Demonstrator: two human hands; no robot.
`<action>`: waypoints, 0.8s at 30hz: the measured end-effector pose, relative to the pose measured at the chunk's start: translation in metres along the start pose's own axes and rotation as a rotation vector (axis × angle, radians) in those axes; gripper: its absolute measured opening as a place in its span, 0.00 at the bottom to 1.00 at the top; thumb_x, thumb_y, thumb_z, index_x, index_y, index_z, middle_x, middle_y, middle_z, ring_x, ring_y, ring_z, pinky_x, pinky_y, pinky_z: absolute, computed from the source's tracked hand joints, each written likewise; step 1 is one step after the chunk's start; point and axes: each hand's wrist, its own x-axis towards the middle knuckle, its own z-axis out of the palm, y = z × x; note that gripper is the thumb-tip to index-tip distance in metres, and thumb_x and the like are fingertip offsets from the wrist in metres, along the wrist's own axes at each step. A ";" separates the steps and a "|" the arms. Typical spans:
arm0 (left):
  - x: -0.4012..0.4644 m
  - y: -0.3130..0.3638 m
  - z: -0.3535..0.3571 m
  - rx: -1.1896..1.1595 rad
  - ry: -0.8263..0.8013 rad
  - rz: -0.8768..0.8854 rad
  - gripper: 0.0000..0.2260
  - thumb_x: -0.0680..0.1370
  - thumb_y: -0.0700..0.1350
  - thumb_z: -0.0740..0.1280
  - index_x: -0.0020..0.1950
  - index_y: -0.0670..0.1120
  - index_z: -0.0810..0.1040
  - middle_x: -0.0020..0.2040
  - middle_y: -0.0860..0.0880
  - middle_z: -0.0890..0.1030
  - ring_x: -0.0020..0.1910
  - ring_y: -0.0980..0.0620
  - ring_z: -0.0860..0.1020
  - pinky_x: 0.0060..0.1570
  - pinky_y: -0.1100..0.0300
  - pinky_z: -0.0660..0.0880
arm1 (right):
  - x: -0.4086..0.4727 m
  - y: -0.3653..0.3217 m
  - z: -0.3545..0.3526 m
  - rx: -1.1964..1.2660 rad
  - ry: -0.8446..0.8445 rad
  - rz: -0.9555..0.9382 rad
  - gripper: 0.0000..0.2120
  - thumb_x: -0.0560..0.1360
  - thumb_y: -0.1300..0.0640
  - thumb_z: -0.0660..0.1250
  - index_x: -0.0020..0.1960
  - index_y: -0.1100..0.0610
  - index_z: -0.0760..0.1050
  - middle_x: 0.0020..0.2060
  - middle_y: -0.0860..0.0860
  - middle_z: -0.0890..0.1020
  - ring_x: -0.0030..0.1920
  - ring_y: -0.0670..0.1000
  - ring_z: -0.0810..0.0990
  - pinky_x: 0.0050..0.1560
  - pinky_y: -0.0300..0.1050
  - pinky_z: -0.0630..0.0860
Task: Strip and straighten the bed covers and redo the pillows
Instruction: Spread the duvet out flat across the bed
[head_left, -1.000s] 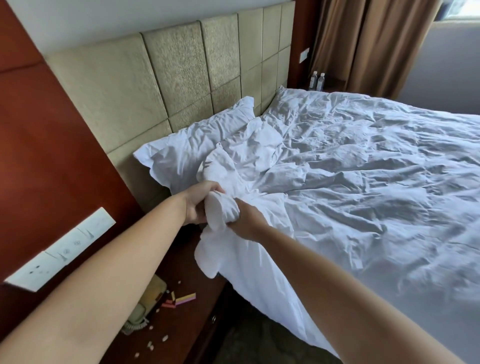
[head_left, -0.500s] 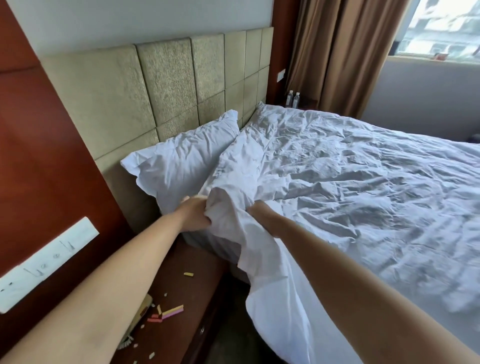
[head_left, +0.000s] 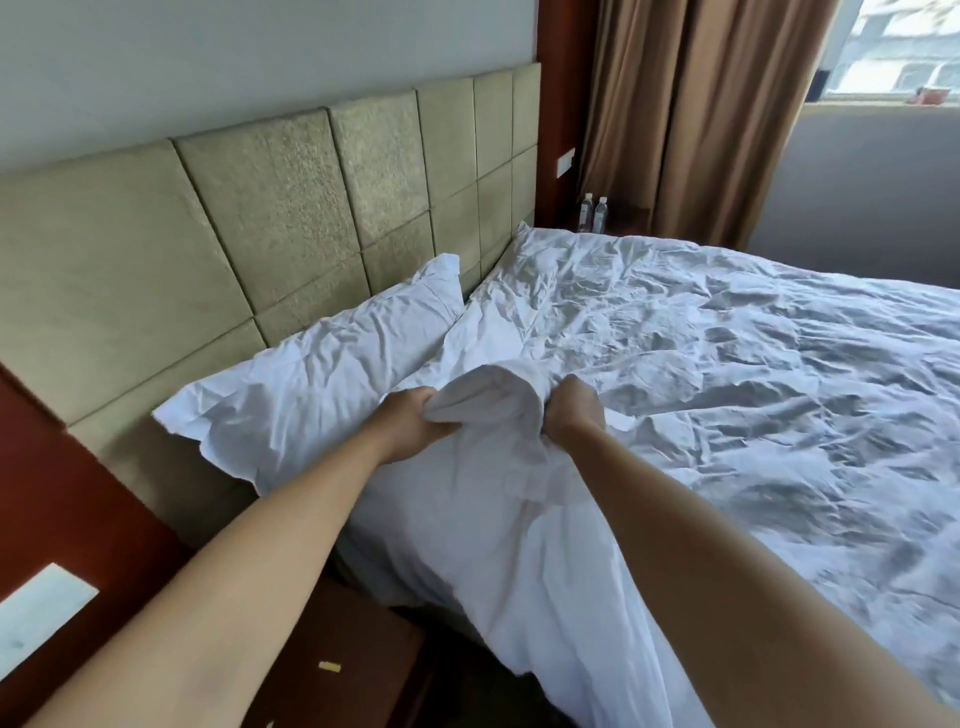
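where brown curtains (head_left: 696, 119) hang, a padded headboard (head_left: 291, 208) backs the rumpled bed (head_left: 727, 364).

Pillow (head_left: 322, 384) is lying at the bed's head, leaning against the headboard (head_left: 260, 218) behind it. Duvet (head_left: 727, 389) is spreading to the pillow's right, its near corner hanging over the bed's side. Nightstand (head_left: 353, 654) is standing below the pillow. Two bottles (head_left: 594, 213) are standing behind the bed's far corner, before the curtain (head_left: 701, 119).
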 end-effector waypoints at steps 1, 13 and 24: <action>0.009 0.003 -0.003 0.007 0.025 0.000 0.08 0.75 0.52 0.70 0.42 0.52 0.74 0.43 0.53 0.77 0.45 0.52 0.75 0.38 0.61 0.67 | 0.011 -0.006 0.001 0.061 0.020 0.010 0.12 0.75 0.65 0.59 0.57 0.64 0.74 0.58 0.62 0.78 0.59 0.61 0.77 0.54 0.48 0.72; 0.152 -0.044 -0.050 -0.118 0.054 -0.153 0.14 0.76 0.59 0.65 0.48 0.49 0.81 0.51 0.49 0.82 0.53 0.49 0.79 0.53 0.55 0.73 | 0.139 -0.106 0.053 0.064 0.042 -0.166 0.24 0.69 0.66 0.71 0.61 0.65 0.66 0.60 0.61 0.72 0.56 0.61 0.76 0.51 0.52 0.72; 0.281 -0.107 -0.019 -0.153 0.032 -0.343 0.08 0.74 0.54 0.68 0.43 0.51 0.78 0.47 0.47 0.82 0.50 0.45 0.79 0.47 0.55 0.75 | 0.287 -0.111 0.133 -0.064 -0.090 -0.135 0.22 0.71 0.64 0.70 0.62 0.63 0.66 0.62 0.58 0.68 0.57 0.62 0.75 0.52 0.50 0.71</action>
